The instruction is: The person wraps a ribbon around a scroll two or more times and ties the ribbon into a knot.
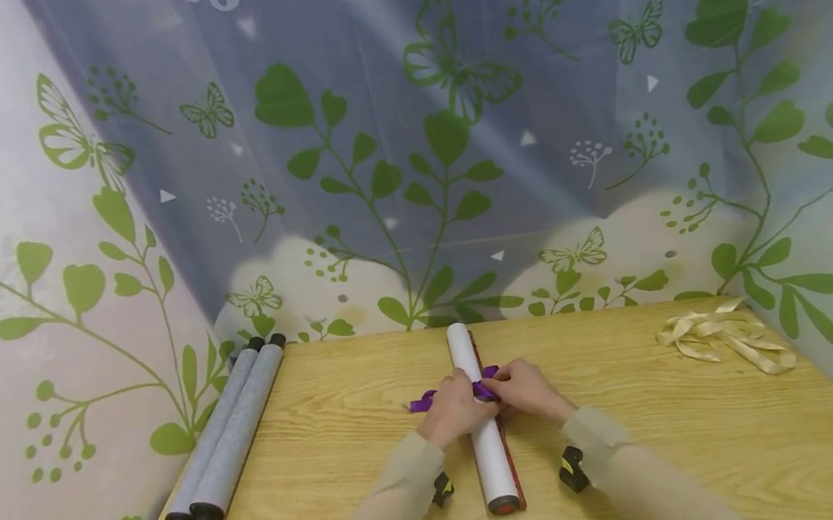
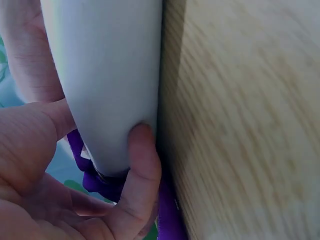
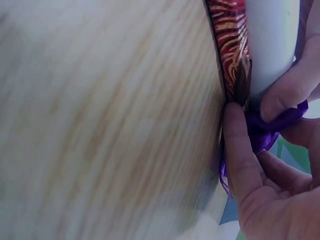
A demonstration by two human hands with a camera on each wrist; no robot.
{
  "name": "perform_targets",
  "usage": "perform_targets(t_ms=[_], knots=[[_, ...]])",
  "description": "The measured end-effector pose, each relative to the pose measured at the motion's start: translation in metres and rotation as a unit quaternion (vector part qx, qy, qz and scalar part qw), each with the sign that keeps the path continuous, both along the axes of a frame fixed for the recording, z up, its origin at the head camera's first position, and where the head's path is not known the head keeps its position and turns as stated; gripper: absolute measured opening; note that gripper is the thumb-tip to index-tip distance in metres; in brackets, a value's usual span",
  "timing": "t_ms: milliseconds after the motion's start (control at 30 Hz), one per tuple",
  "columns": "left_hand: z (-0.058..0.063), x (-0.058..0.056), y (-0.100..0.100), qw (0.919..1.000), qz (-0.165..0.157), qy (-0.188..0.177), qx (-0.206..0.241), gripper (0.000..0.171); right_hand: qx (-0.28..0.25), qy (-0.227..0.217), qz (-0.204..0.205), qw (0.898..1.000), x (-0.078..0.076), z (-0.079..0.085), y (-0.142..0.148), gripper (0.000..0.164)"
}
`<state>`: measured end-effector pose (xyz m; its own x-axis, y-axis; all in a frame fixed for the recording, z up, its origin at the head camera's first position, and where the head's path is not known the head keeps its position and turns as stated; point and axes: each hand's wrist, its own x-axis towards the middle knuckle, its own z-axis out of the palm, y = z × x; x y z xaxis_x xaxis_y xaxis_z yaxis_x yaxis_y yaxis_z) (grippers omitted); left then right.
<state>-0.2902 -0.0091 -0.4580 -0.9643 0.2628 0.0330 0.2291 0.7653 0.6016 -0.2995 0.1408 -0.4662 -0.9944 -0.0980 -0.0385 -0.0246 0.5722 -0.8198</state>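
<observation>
A long white scroll [image 1: 494, 462] with a dark end cap and a red, gold-patterned edge [image 3: 230, 35] lies lengthwise on the table in the head view. Purple ribbon [image 1: 424, 401] goes round its middle, one tail sticking out to the left. My left hand [image 1: 459, 409] grips the scroll from the left, fingers curled over its side next to the ribbon. From the right, my right hand [image 1: 533, 388] pinches the ribbon on top of the scroll. In the right wrist view, the ribbon's loop [image 3: 282, 119] bunches between the fingers, with a thumb pressing on it; parts of it are hidden.
Two grey rolls [image 1: 240, 423] with black ends lie side by side along the table's left edge. A loose heap of cream ribbon [image 1: 725, 335] lies at the back right. Leaf-and-butterfly patterned sheeting [image 1: 378, 172] encloses the wooden table [image 1: 346, 468] behind and at both sides.
</observation>
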Motion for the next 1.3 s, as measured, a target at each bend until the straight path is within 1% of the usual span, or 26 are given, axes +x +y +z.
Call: perform_targets(t_ms=[67, 133, 200, 300, 433, 467, 533, 600, 667, 733, 900, 933, 1033, 1067, 1167, 1200, 1267, 1300], knots=[[0.000, 0.000, -0.003, 1.0000, 0.001, -0.005, -0.002, 0.069, -0.023, -0.011, 0.008, 1.000, 0.001, 0.000, -0.002, 0.025], [0.000, -0.001, -0.006, 0.9999, 0.003, -0.015, -0.003, 0.071, -0.048, -0.022, 0.016, 0.998, 0.002, -0.001, -0.003, 0.024], [-0.001, -0.001, -0.010, 0.9997, 0.001, -0.022, -0.007, 0.078, -0.057, -0.024, 0.022, 0.998, 0.002, -0.001, -0.003, 0.025], [-0.002, -0.002, -0.019, 0.9996, -0.004, -0.027, -0.012, 0.086, -0.057, -0.023, 0.028, 0.998, 0.000, -0.002, -0.002, 0.024], [-0.003, -0.001, -0.032, 0.9995, -0.007, -0.015, -0.026, 0.092, -0.042, -0.004, 0.034, 0.999, -0.002, -0.002, 0.003, 0.022], [-0.002, -0.001, -0.035, 0.9994, -0.007, -0.013, -0.030, 0.093, -0.032, 0.008, 0.038, 0.999, -0.002, -0.002, 0.004, 0.022], [-0.001, 0.000, -0.042, 0.9992, -0.009, -0.012, -0.036, 0.093, 0.014, 0.048, 0.045, 0.998, -0.003, -0.002, 0.008, 0.019], [0.002, 0.000, -0.048, 0.9990, -0.014, -0.012, -0.042, 0.088, 0.073, 0.095, 0.047, 0.992, -0.003, -0.002, 0.013, 0.016], [0.003, 0.000, -0.055, 0.9985, -0.019, -0.014, -0.049, 0.084, 0.134, 0.137, 0.045, 0.980, -0.003, -0.002, 0.017, 0.014], [0.004, -0.001, -0.061, 0.9983, -0.023, -0.013, -0.051, 0.082, 0.180, 0.173, 0.040, 0.968, -0.003, -0.002, 0.022, 0.014], [0.006, -0.002, -0.079, 0.9980, -0.029, -0.015, -0.054, 0.081, 0.244, 0.230, 0.031, 0.942, -0.003, -0.004, 0.032, 0.015], [0.006, -0.002, -0.083, 0.9978, -0.033, -0.013, -0.057, 0.080, 0.253, 0.235, 0.028, 0.938, -0.003, -0.004, 0.034, 0.015], [0.007, -0.004, -0.093, 0.9971, -0.040, -0.004, -0.064, 0.074, 0.264, 0.236, 0.022, 0.935, -0.002, -0.002, 0.039, 0.015], [0.007, -0.005, -0.097, 0.9969, -0.041, -0.002, -0.067, 0.070, 0.266, 0.234, 0.021, 0.935, -0.002, -0.001, 0.040, 0.016], [0.007, -0.007, -0.109, 0.9964, -0.038, -0.002, -0.075, 0.068, 0.271, 0.223, 0.023, 0.936, -0.001, 0.000, 0.046, 0.016], [0.007, -0.008, -0.113, 0.9964, -0.036, -0.004, -0.077, 0.068, 0.271, 0.218, 0.024, 0.937, -0.001, 0.000, 0.048, 0.016], [0.007, -0.009, -0.122, 0.9963, -0.033, -0.009, -0.079, 0.074, 0.271, 0.209, 0.025, 0.939, -0.001, 0.000, 0.052, 0.016], [0.008, -0.010, -0.126, 0.9965, -0.033, -0.012, -0.076, 0.073, 0.270, 0.204, 0.025, 0.941, 0.000, 0.000, 0.055, 0.017]])
